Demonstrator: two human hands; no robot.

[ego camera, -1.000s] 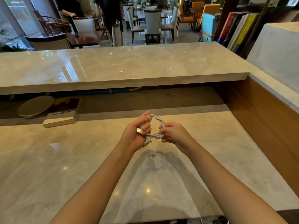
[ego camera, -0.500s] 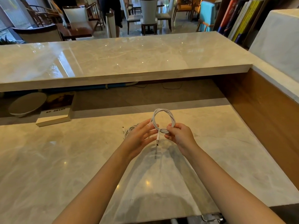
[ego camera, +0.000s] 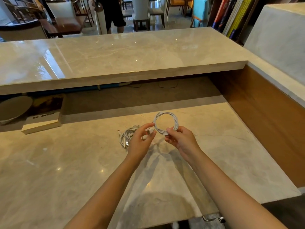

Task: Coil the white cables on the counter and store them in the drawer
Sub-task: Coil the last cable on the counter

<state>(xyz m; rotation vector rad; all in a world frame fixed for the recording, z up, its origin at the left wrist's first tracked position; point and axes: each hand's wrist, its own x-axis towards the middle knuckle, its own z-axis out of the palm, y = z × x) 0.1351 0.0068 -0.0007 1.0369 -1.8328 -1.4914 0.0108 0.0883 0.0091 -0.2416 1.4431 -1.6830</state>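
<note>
A white cable wound into a round coil (ego camera: 166, 121) is held upright above the marble counter (ego camera: 66, 162). My right hand (ego camera: 179, 139) pinches the coil's lower edge. My left hand (ego camera: 140, 139) pinches the cable's loose plug end beside the coil. A second white cable (ego camera: 126, 135) lies in a loose bundle on the counter just left of my left hand, its plugs showing. No drawer is clearly visible; a metal handle (ego camera: 212, 218) shows below the counter's front edge.
A book (ego camera: 44, 116) and a round grey dish (ego camera: 13, 108) sit under the raised marble ledge (ego camera: 123, 53) at the far left. A wooden side panel (ego camera: 264, 116) bounds the counter on the right. A person stands beyond the ledge.
The coil has been lifted and opened into a wider ring in my right hand. My left hand now pinches the plug end. The second cable has come into sight on the counter.
</note>
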